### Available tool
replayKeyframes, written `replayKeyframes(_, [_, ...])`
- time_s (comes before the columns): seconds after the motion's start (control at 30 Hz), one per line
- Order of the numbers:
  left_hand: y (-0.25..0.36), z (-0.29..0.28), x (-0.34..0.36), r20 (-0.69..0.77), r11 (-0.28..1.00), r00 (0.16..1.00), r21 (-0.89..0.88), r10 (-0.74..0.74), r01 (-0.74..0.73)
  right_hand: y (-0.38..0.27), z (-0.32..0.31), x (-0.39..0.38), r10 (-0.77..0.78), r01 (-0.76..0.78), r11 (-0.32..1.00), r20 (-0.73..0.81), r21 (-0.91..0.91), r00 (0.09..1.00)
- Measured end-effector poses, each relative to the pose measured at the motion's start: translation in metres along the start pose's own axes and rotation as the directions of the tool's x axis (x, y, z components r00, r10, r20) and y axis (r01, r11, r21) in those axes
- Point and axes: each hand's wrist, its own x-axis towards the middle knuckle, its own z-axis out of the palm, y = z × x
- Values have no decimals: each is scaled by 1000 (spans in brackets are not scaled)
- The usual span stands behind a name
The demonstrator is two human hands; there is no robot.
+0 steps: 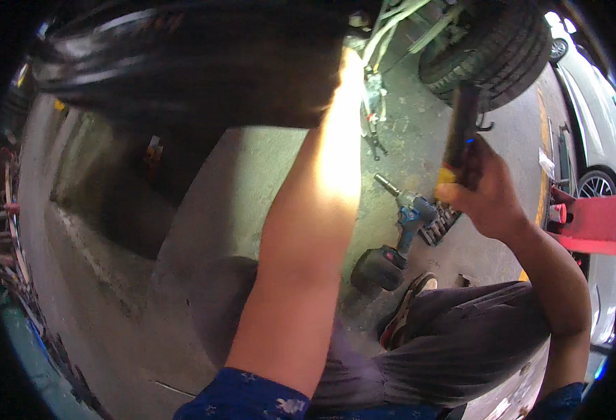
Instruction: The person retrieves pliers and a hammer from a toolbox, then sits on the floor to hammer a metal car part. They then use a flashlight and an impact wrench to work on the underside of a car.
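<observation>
My right hand (493,189) is closed around a black and yellow work light (466,115) with a small hook and a blue indicator. Its bright beam falls across my outstretched left forearm (308,231). That arm reaches up to the edge of a large, dark, glossy panel (196,63), which looks like part of a vehicle. The glare and the panel hide the fingers of my left hand, so what it touches is unclear. Below my right hand, a blue and black cordless impact wrench (409,224) lies on the floor beside a rack of sockets (441,227).
A loose tire (493,56) lies at the far right of the panel. Cables and a slim tool (376,143) are on the concrete floor (203,203) ahead. A white car (591,105) and a red metal piece (591,224) stand at the right. My legs are folded beneath me.
</observation>
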Motion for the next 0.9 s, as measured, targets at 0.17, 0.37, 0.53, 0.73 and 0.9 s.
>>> replayKeyframes(0.17, [-5, 8, -29, 71, 969, 993, -237, 91, -72, -1, 6, -1, -83, 73, 967, -31, -243, 996])
replayKeyframes(0.37, [-14, 27, 7, 78, 804, 982, -588, 171, -93, -35, 30, 20, -423, 377, 735, 53, -564, 905])
replayKeyframes(0.53, [-31, 43, 32, 36, 743, 980, -658, 193, -122, -49, 28, 25, -372, 306, 807, -33, -506, 928])
replayKeyframes(0.73, [-27, 26, 18, 347, 839, 896, -542, 278, -50, -39, 12, 20, -334, 265, 897, -150, -353, 931])
replayKeyframes(0.9, [-20, 35, 15, -280, 888, 894, -203, 351, -412, -57, 20, 20, -361, 293, 892, -152, -346, 920])
